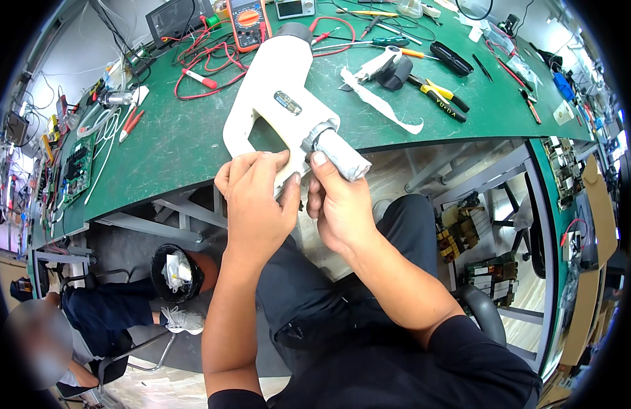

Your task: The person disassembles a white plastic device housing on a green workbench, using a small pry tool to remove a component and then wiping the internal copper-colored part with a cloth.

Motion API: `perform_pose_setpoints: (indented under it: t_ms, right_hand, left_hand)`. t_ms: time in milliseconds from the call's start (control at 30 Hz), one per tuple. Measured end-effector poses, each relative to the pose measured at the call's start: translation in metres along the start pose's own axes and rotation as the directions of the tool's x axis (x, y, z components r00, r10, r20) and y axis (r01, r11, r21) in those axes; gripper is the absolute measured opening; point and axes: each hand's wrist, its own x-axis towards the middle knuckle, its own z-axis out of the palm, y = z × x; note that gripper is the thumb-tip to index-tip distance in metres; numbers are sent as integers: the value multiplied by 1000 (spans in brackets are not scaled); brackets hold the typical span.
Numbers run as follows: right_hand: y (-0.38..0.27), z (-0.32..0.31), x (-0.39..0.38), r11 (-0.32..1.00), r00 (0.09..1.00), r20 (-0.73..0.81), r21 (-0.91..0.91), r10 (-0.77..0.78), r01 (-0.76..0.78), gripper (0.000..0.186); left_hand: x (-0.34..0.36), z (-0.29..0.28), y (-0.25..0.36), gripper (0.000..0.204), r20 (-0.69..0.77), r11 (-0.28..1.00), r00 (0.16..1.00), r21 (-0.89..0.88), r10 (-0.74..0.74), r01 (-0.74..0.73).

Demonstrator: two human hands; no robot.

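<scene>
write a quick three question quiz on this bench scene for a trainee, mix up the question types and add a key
1. True or false: the left hand is touching the white device.

2. Which lies to the right of the white device in the picture?
A) the multimeter
B) the green circuit board
C) the pliers with yellow-and-black handles

3. Fill in the colour: the wrapped cylinder at the right hand is ____.

Key: 1. True. 2. C. 3. Silver-grey.
</scene>
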Motion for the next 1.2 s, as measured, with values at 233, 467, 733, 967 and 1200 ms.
perform_pose_setpoints:
  t_ms: [233,467,733,967,1200]
  right_hand:
    - [11,1,9,1000,997,-76,-11,-3,2,10]
    - [14,-29,-22,975,977,-206,-222,-63,16,19]
    - [-20,-62,-20,879,950,83,-360,-302,311,31]
    - [-62,-59,-5,595,850,394,-608,-349,526,24]
    - [-72,-62,5,446,776,524,-635,-351,631,18]
  left_hand:
    - [-3,3,0,28,-18,1000,1000,8,-1,1]
    - [-4,1,-1,27,28,1000,999,4,-20,20]
    - [-1,-2,-2,26,53,1000,999,26,6,-7]
    - [0,-8,-3,29,64,999,998,35,-16,14]
    - [0,-5,0,30,42,998,998,21,-53,52]
